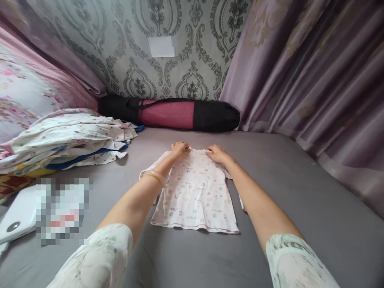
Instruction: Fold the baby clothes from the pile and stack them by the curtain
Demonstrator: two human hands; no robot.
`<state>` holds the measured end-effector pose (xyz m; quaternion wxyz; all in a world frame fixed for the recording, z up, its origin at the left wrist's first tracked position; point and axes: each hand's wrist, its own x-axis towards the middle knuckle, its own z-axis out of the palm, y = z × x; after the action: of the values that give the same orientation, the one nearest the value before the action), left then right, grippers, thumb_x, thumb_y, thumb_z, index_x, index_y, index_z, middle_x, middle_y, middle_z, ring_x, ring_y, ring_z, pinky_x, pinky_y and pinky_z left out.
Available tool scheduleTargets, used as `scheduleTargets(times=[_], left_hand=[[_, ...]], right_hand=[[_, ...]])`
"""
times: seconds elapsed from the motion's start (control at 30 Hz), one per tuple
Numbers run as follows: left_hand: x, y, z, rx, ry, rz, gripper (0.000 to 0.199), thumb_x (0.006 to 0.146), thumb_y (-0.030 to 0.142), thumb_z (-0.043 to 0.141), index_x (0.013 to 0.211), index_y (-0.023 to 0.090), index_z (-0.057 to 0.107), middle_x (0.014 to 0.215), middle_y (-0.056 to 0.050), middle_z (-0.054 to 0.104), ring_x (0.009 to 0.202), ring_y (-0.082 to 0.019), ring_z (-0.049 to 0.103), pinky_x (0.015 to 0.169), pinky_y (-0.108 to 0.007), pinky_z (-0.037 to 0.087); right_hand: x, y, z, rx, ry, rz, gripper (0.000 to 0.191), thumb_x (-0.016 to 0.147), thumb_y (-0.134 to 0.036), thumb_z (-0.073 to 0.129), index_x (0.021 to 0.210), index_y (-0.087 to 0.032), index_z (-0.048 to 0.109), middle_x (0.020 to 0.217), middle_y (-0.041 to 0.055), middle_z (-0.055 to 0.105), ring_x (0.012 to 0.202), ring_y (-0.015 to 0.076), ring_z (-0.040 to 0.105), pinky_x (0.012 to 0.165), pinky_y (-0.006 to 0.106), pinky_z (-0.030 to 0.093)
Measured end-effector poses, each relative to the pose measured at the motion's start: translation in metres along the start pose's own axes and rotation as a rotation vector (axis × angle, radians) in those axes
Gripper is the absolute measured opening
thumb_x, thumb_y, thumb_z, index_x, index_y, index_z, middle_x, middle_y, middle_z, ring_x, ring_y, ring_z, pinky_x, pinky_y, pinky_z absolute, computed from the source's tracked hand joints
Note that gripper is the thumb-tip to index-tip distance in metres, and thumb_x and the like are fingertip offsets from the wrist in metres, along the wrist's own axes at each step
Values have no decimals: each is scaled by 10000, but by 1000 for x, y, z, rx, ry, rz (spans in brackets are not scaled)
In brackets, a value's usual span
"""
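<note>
A small white long-sleeved shirt (195,192) with a pattern of little coloured prints lies spread on the grey bed sheet (207,260), its hem towards me. My left hand (180,149) is at the left shoulder beside the collar, its fingers curled closed on the cloth. At the opposite shoulder, my right hand (217,153) pinches the fabric near the neckline. The sleeves run down either side, partly hidden under my forearms. A pale bangle (155,176) sits on my left wrist.
To the left is a heap of printed clothes (75,136), with a white device (22,212) and a pixelated item (64,212) nearer me. A black and pink rolled bag (168,114) lies along the patterned wall. Purple curtains (300,72) hang at the right.
</note>
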<state>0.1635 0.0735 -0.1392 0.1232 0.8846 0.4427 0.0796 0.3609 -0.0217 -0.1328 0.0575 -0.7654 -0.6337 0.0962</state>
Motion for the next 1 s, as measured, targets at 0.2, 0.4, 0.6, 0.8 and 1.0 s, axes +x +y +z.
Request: scheduleTargets(times=[0.2, 0.4, 0.6, 0.8, 1.0], left_hand=[[-3, 3, 9, -3, 86, -43, 260, 933, 273, 370, 974, 183, 610, 1116, -123, 647, 1081, -289, 554, 873, -413, 383], [-6, 3, 25, 59, 167, -58, 264, 958, 279, 344, 1044, 162, 565, 1099, -153, 642, 1068, -295, 555, 869, -399, 384], [-7, 0, 31, 108, 213, -98, 302, 980, 332, 330, 1068, 139, 545, 1094, -173, 634, 1050, -298, 562, 879, -397, 384], [-13, 12, 16, 171, 197, -139, 324, 967, 357, 382, 1107, 106, 532, 1175, -213, 576, 1125, -345, 508, 914, -429, 370], [-43, 21, 13, 159, 149, 192, 322, 972, 287, 354, 1237, 162, 484, 1284, -172, 550, 1220, -289, 480, 1007, -427, 339]], right_hand=[[-3, -4, 14, 53, 117, 139, 310, 955, -317, 403, 1174, -190, 583, 1247, 135, 597, 1177, 275, 515, 960, 382, 383], [-14, -18, 27, -29, 259, 193, 329, 972, -304, 335, 1164, -161, 560, 1236, 178, 561, 1164, 302, 480, 966, 413, 346], [-20, -20, 35, -54, 334, 197, 370, 993, -349, 299, 1185, -147, 542, 1236, 176, 543, 1135, 299, 471, 936, 402, 349], [-19, -18, 24, -10, 260, 209, 405, 984, -352, 316, 1248, -147, 544, 1297, 174, 533, 1188, 310, 464, 978, 419, 348], [-57, -29, 18, -32, 221, -19, 536, 965, -288, 298, 1470, -111, 327, 1540, 154, 328, 1434, 274, 225, 1165, 449, 113]])
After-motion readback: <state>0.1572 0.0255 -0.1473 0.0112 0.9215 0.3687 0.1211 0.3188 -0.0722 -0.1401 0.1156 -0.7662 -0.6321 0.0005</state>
